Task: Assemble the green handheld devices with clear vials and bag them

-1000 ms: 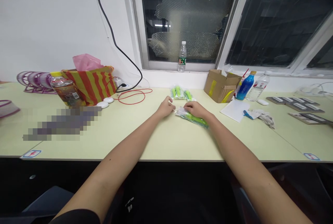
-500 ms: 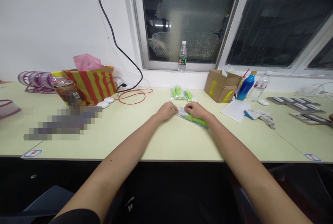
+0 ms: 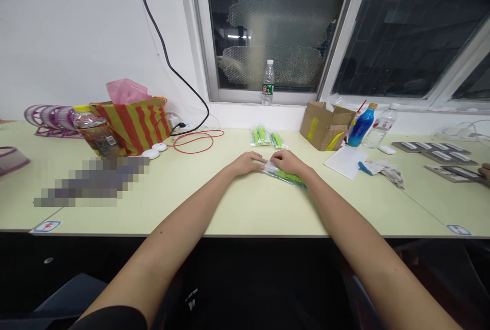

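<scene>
A clear plastic bag with bright green items inside [image 3: 288, 175] lies on the pale table at the middle of the view. My right hand [image 3: 288, 162] is closed on its upper part, the fingers pinching the film. At the bag's left end is my left hand [image 3: 247, 163], its fingers stretched out and touching or close to the edge. Farther back on the table rest similar clear bags with green contents [image 3: 261, 136]. What exactly the green items are I cannot make out.
An open cardboard box [image 3: 327, 124], white paper [image 3: 345, 162], a glove [image 3: 385, 170] and a blue bottle [image 3: 361, 125] are to the right. Leftward are a striped bag [image 3: 140, 125], a tilted drink bottle [image 3: 97, 133] and a red cable [image 3: 195, 146]. Another person's hand [image 3: 485, 171] shows at the right edge.
My left fingers have gone from a pinch at the bag's end to being stretched out. My right hand keeps its hold; the bag has barely moved.
</scene>
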### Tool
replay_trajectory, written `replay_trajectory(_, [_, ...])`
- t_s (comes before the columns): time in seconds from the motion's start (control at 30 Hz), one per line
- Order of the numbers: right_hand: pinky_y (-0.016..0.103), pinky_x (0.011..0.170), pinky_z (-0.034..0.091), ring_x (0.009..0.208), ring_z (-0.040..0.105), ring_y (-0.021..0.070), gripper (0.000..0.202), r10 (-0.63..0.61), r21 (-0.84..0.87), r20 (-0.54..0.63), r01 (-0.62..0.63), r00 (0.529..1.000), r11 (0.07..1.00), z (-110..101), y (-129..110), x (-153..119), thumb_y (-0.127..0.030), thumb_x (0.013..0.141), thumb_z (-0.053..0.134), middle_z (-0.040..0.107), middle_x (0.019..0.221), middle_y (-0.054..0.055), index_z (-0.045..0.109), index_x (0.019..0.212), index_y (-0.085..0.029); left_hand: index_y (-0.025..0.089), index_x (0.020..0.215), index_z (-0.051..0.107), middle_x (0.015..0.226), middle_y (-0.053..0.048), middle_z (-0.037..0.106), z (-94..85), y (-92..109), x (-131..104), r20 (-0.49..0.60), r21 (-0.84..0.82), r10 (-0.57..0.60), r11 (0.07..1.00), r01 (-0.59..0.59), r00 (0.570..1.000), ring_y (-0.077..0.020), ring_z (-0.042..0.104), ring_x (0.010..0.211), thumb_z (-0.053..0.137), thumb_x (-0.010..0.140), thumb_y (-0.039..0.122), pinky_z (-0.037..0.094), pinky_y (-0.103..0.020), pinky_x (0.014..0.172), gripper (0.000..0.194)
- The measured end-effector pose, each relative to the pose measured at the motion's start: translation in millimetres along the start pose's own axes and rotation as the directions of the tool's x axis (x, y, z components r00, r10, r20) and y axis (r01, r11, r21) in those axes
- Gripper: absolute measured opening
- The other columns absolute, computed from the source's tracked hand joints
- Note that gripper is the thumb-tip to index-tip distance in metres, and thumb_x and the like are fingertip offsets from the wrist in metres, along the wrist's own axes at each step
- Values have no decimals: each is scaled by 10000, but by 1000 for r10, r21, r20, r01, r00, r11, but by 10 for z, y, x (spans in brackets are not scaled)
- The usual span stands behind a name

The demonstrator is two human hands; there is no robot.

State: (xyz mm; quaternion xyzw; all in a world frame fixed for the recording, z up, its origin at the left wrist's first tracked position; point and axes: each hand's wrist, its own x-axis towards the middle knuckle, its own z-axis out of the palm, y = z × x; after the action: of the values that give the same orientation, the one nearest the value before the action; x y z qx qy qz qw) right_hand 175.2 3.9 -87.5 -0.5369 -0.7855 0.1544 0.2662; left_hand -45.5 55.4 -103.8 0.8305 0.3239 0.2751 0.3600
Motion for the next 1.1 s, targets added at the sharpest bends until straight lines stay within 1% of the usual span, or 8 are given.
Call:
replay_trajectory(0.2, [254,721,431,809,606,175,236,7,42,-4,-7,1000,999,-7,-36,-16,-205,855,529,736,892,61,755,869,-139,227,920,798,1277,-102,639,55,5,24,11,-84,-25,996,26,1000,-286,584,1182,818,593,472,424,-397,1057,409])
replay_trajectory(0.4, [261,716,424,784,590,171,233,13,36,-7,-12,1000,999,3,-44,-14,-220,868,528,723,864,58,748,853,-145,241,946,794,1351,-89,598,37,41,11,92,-89,-30,995,38,995,-292,552,1239,814,611,439,395,-402,1094,389])
replay_trajectory(0.57, [279,663,412,703,564,167,368,45,24,-38,-44,998,999,-51,-69,-34,-412,931,492,687,776,57,721,820,-146,199,889,785,1317,-92,625,-1,13,25,54,-115,-51,992,57,997,-275,588,1169,807,611,424,429,-374,1044,358])
replay_trajectory(0.67, [281,693,435,795,598,184,457,49,44,-4,-49,999,998,-98,-79,-61,-550,850,603,695,968,90,696,1068,-160,185,900,769,1213,-91,681,-23,-17,36,15,-104,-90,990,92,996,-259,621,1074,793,625,407,453,-378,989,354])
replay_trajectory(0.77, [290,746,459,950,610,226,875,65,23,108,-68,992,997,-109,-72,-77,-562,637,807,624,1225,136,518,1374,-188,173,928,753,1074,-83,723,-36,-38,39,-20,-90,-125,988,123,992,-240,637,990,761,660,383,464,-374,941,341])
replay_trajectory(0.83, [299,759,459,979,610,244,964,86,-24,146,-84,986,996,-97,-63,-78,-545,602,834,614,1244,138,465,1422,-198,171,931,745,1038,-75,728,-47,-41,35,-55,-81,-132,989,127,990,-228,638,961,746,671,362,467,-362,919,323])
replay_trajectory(1.0, [284,725,439,922,613,228,559,85,-126,140,-68,987,990,-89,-39,-63,-408,734,750,660,1131,97,617,1239,-212,162,909,736,912,-58,724,-104,-4,5,-117,-80,-187,981,179,975,-203,633,856,739,661,325,475,-336,839,297])
replay_trajectory(1.1, [277,713,436,916,607,224,502,86,-137,126,-68,988,988,-113,-18,-60,-367,740,737,659,1132,91,636,1207,-217,153,902,733,831,-50,706,-153,13,-16,-149,-134,-222,970,203,964,-182,621,784,743,661,328,472,-318,795,298])
